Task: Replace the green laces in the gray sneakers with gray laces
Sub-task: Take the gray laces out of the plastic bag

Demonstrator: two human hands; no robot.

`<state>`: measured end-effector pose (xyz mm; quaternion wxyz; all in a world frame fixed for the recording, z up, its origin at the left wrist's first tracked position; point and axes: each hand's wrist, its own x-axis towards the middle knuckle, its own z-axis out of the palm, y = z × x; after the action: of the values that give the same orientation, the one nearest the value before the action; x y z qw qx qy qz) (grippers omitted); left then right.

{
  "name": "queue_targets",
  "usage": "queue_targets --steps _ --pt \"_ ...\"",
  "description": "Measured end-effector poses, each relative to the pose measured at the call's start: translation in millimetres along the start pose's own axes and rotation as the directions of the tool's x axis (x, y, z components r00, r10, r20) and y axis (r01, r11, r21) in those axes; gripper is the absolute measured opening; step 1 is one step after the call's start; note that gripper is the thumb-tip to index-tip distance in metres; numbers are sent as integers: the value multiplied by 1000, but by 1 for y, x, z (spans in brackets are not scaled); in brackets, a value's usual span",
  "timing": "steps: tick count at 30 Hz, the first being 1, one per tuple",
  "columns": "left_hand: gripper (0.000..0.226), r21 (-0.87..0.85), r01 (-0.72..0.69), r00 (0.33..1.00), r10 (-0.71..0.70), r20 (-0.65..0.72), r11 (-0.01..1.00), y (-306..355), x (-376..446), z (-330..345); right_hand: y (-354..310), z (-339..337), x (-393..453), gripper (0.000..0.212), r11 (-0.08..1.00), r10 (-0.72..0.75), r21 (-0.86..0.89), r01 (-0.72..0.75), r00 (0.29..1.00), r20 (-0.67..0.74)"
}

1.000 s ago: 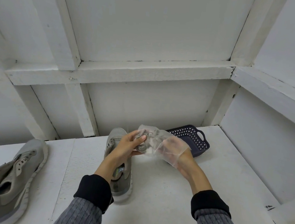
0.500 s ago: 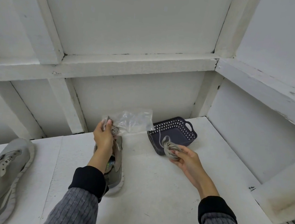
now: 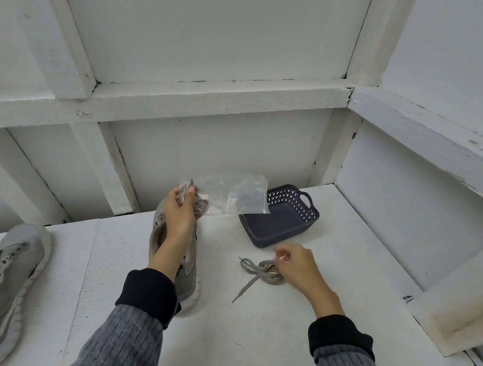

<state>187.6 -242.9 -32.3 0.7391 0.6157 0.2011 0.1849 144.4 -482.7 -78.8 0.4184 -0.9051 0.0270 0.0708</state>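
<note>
White tabletop (image 3: pixel 250 335): painted, rough-surfaced, set in a corner of white framed wall panels; carries everything listed below.

Gray sneaker, far left (image 3: pixel 1 281): at 9 o'clock on the tabletop, partly cut off by the frame edge, eyelets bare, toe toward 12 o'clock.

Gray sneaker, centre (image 3: pixel 189 277): near the middle, toe toward 12 o'clock, largely hidden beneath the left forearm; lacing cannot be made out.

Dark blue basket (image 3: pixel 282 217): perforated plastic, with a loop handle, at 1 o'clock from the centre sneaker, near the back wall; nothing visible inside.

Clear plastic bag (image 3: pixel 233 195): raised above the toe of the centre sneaker, its loose end trailing toward 3 o'clock in front of the basket; a coiled gray lace shows inside at the gripped end.

Left hand (image 3: pixel 181 209): clenched round the bag's end and the lace inside it.

Right hand (image 3: pixel 297 268): fingers curled down over the loose lace bundle; whether it grips or has let go cannot be told.

Gray lace bundle (image 3: pixel 264 271): on the tabletop at 6 o'clock from the basket, one end trailing toward 7 o'clock.
</note>
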Motion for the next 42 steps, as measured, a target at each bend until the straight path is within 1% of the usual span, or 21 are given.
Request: queue_targets --steps 2,4,6,9,10,12,14,17,19,22,24,25,27,29,31,33,35,37,39,40,42 --pt "14 -8 -6 999 6 44 1000 -1 -4 2 -18 -13 1 17 982 -75 162 100 985 -156" --pt "12 -9 -7 995 8 102 1000 -1 -7 3 -38 -26 3 18 931 -107 308 198 952 -287" --pt "9 -5 -19 987 20 161 1000 -1 -11 3 -53 -35 7 19 858 -91 453 242 940 -330" --pt "3 -22 -2 966 8 260 1000 -2 -13 1 -63 -37 17 16 802 -75 561 205 967 -245" --pt "3 -25 11 956 -3 295 1000 -2 -13 0 -65 -36 19 16 771 -67 617 161 983 -172" --pt "4 -2 38 933 -35 358 999 -2 -14 -1 -68 -36 20 15 667 -93 744 29 995 44" --pt "5 28 57 907 -64 415 998 -4 -15 -1 -72 -32 21 18 687 -160 726 -42 965 207" --pt "11 41 101 861 -108 497 994 -6 -17 0 -79 -25 21 23 731 -175 671 -123 917 358" --pt "21 70 96 847 -118 518 993 -6 -18 3 -78 -23 21 26 771 -260 635 -54 883 390" --pt "25 91 2 868 -47 494 996 -7 -16 6 -73 -24 21 37 749 -358 663 3 844 400" --pt "20 103 -45 883 -9 470 994 -9 -11 9 -68 -23 26 41 724 -346 690 -13 858 380" --pt "18 111 -54 882 -4 470 992 -11 -9 10 -65 -22 30 36 725 -349 688 0 862 368" --pt "13 125 -65 876 -3 482 990 -14 -6 17 -59 -18 39 30 784 -340 617 64 876 341" --pt "7 132 -68 879 -3 477 989 -16 -5 27 -59 -18 42 30 810 -296 582 70 907 301" --pt "6 131 -56 885 -12 466 990 -19 -7 37 -60 -21 45 17 809 -237 585 53 941 243" --pt "5 146 -40 883 -34 469 988 -24 -8 46 -62 -22 44 13 829 -273 551 96 929 251" --pt "3 172 -46 877 -42 479 984 -29 -4 52 -56 -22 53 12 861 -243 496 113 948 205" --pt "5 176 -40 890 -45 455 984 -32 0 56 -50 -27 61 20 887 -170 455 75 971 170" --pt "4 189 -53 907 -32 420 981 -34 5 58 -43 -34 66 29 895 -96 446 -4 975 202" --pt "7 214 -81 908 -16 419 973 -35 7 58 -41 -39 65 28 876 -63 480 -48 975 213" --pt "20 278 -172 885 24 465 945 -36 10 59 -32 -50 64 13 798 -41 594 -102 974 223"
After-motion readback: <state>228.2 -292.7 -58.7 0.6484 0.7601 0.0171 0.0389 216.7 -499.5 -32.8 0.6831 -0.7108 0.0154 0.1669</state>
